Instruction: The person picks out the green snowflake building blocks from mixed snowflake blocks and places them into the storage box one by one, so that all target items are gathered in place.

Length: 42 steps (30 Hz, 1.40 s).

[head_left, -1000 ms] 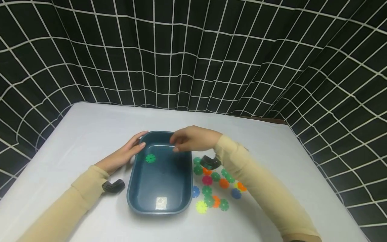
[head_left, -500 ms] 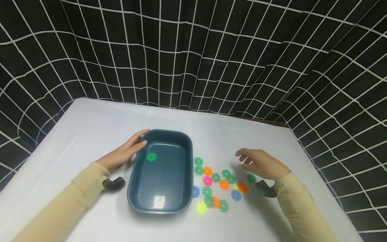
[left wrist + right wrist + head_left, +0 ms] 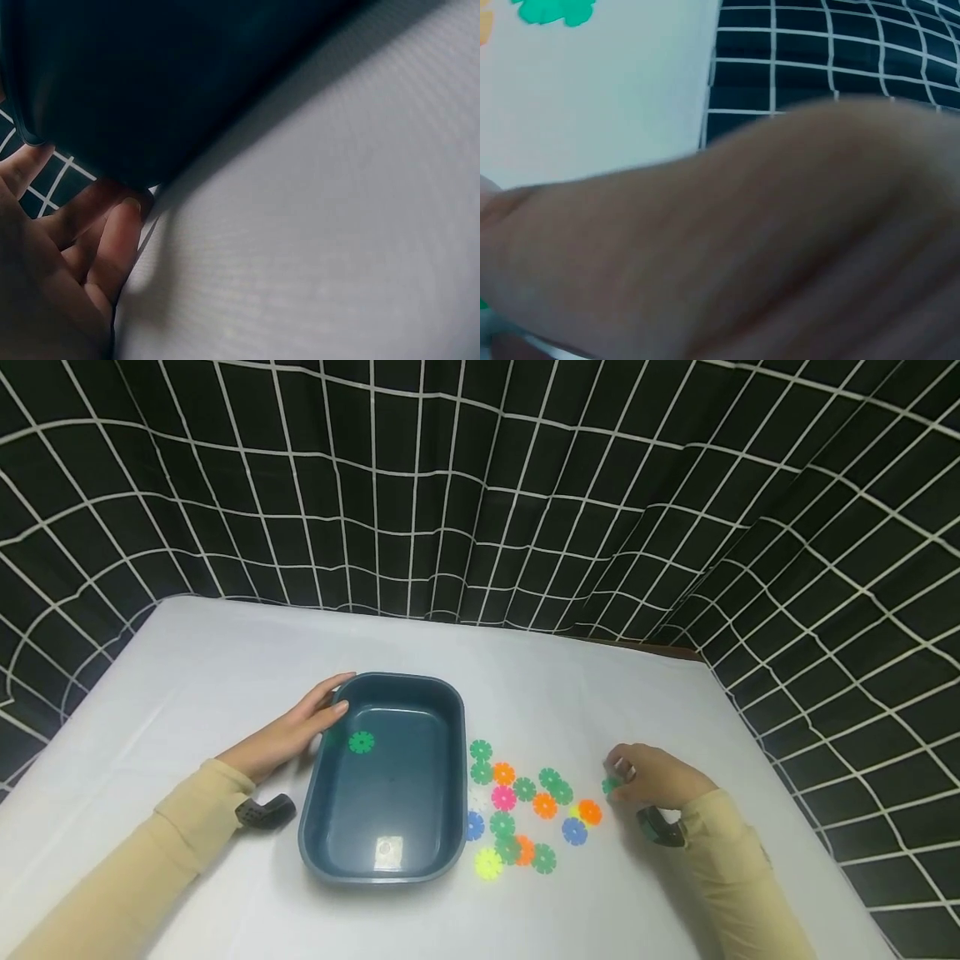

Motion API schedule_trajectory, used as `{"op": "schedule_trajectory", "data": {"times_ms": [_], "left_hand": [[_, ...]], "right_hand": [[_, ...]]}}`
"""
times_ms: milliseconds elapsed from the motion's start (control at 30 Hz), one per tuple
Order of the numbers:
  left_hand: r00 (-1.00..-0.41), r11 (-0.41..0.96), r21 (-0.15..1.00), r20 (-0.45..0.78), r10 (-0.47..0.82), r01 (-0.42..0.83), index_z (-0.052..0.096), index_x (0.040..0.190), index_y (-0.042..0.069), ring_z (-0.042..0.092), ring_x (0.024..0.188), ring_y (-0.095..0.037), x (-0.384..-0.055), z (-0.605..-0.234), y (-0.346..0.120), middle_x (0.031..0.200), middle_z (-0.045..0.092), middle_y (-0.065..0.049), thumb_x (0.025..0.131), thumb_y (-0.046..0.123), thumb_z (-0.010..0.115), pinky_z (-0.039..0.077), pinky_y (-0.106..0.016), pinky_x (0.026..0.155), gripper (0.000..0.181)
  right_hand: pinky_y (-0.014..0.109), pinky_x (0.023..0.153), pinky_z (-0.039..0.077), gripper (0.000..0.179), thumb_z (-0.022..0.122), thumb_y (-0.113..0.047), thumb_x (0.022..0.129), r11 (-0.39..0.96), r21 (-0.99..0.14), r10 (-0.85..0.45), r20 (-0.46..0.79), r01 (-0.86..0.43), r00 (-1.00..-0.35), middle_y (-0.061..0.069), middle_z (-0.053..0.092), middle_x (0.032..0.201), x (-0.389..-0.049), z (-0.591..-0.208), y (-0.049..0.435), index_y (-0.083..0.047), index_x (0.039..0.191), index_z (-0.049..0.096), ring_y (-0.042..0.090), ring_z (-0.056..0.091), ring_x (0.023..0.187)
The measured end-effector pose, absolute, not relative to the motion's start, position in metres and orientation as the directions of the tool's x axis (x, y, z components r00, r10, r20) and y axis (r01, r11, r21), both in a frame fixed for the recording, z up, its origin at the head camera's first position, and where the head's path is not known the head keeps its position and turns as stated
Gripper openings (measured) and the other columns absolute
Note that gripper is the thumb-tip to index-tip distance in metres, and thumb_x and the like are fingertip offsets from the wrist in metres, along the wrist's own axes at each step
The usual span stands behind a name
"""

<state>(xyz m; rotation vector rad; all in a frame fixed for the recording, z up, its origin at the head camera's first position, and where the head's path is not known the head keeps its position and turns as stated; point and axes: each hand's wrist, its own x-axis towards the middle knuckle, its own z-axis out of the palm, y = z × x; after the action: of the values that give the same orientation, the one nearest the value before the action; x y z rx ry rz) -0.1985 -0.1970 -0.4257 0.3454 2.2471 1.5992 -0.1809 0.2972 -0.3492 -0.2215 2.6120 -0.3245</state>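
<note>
A dark blue-green plastic tub (image 3: pixel 382 810) stands on the white-covered table, with one green snowflake disc (image 3: pixel 362 742) lying inside it. My left hand (image 3: pixel 288 735) holds the tub's far left side, the thumb over the rim and the fingers along the outer wall; in the left wrist view those fingers (image 3: pixel 116 247) touch the tub's wall. To the right of the scattered discs, my right hand (image 3: pixel 660 777) is low over the table, its thumb and fingers pinching another green snowflake disc (image 3: pixel 611 786), partly hidden by them.
Several snowflake discs lie between tub and right hand, among them a pink one (image 3: pixel 504 797), an orange one (image 3: pixel 544 806), a blue one (image 3: pixel 574 832) and a yellow one (image 3: pixel 489 863). Some overlap. A black curtain with white grid lines (image 3: pixel 420 502) surrounds the table.
My right hand has gone from above the tub out to the right, then down onto the outermost green snowflake disc. The left hand keeps its hold on the tub. The head view has shifted slightly.
</note>
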Motion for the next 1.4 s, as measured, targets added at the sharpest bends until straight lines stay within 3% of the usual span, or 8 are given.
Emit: {"op": "schedule_trajectory", "data": {"times_ms": [300,767,900,1067,1233,1400], "left_hand": [[-0.908,0.316,0.949,-0.144,0.394,-0.013,0.014,0.149,0.046,-0.003,0.147,-0.034,-0.199,-0.425,-0.198,0.161,0.005,0.003,0.100,0.051,0.038,0.003,-0.077,0.103,0.055],[-0.917,0.332,0.943,-0.144,0.371,-0.014,0.015,0.148,0.048,0.001,0.147,-0.037,-0.196,-0.427,-0.198,0.161,0.006,0.001,0.099,0.053,0.039,0.004,-0.077,0.104,0.055],[-0.928,0.366,0.930,-0.128,0.350,0.010,0.014,0.149,0.047,0.009,0.146,-0.038,-0.197,-0.426,-0.195,0.161,0.009,-0.001,0.099,0.053,0.040,0.008,-0.075,0.105,0.056],[-0.952,0.480,0.873,-0.065,0.300,0.091,0.016,0.151,0.040,0.025,0.142,-0.039,-0.186,-0.415,-0.190,0.157,0.019,-0.009,0.099,0.051,0.041,0.020,-0.072,0.105,0.059],[-0.946,0.518,0.829,0.038,0.323,0.210,0.018,0.152,0.029,0.024,0.142,-0.036,-0.161,-0.405,-0.187,0.157,0.014,-0.006,0.099,0.043,0.049,0.035,-0.058,0.107,0.063],[-0.950,0.570,0.796,0.020,0.313,0.205,0.017,0.153,0.024,0.023,0.141,-0.041,-0.141,-0.405,-0.182,0.158,0.009,-0.009,0.099,0.045,0.048,0.033,-0.059,0.107,0.066]], "right_hand": [[0.047,0.084,0.050,0.030,0.075,-0.013,0.080,0.966,-0.237,-0.205,-0.439,-0.107,-0.875,0.002,0.061,0.094,-0.188,-0.363,0.294,-0.010,0.106,0.060,0.022,0.052,0.086],[0.043,0.080,0.049,0.027,0.075,-0.010,0.078,0.954,-0.240,-0.267,-0.406,-0.180,-0.874,0.002,0.058,0.089,-0.185,-0.365,0.293,-0.008,0.100,0.059,0.021,0.050,0.083],[0.042,0.078,0.049,0.028,0.075,-0.010,0.078,0.952,-0.258,-0.261,-0.401,-0.165,-0.878,0.001,0.058,0.088,-0.185,-0.365,0.294,-0.009,0.099,0.058,0.021,0.051,0.083],[0.033,0.071,0.043,0.019,0.072,-0.009,0.080,0.919,-0.327,-0.339,-0.370,-0.220,-0.865,-0.002,0.056,0.082,-0.185,-0.361,0.293,-0.016,0.091,0.057,0.018,0.050,0.081],[0.032,0.071,0.045,0.016,0.065,-0.003,0.085,0.839,-0.442,-0.471,-0.297,-0.318,-0.830,-0.001,0.056,0.082,-0.192,-0.343,0.281,-0.015,0.092,0.059,0.016,0.053,0.077],[0.035,0.079,0.051,0.013,0.063,-0.002,0.089,0.733,-0.603,-0.548,-0.251,-0.314,-0.798,0.004,0.062,0.089,-0.200,-0.325,0.245,-0.012,0.097,0.061,0.020,0.063,0.079]]}}
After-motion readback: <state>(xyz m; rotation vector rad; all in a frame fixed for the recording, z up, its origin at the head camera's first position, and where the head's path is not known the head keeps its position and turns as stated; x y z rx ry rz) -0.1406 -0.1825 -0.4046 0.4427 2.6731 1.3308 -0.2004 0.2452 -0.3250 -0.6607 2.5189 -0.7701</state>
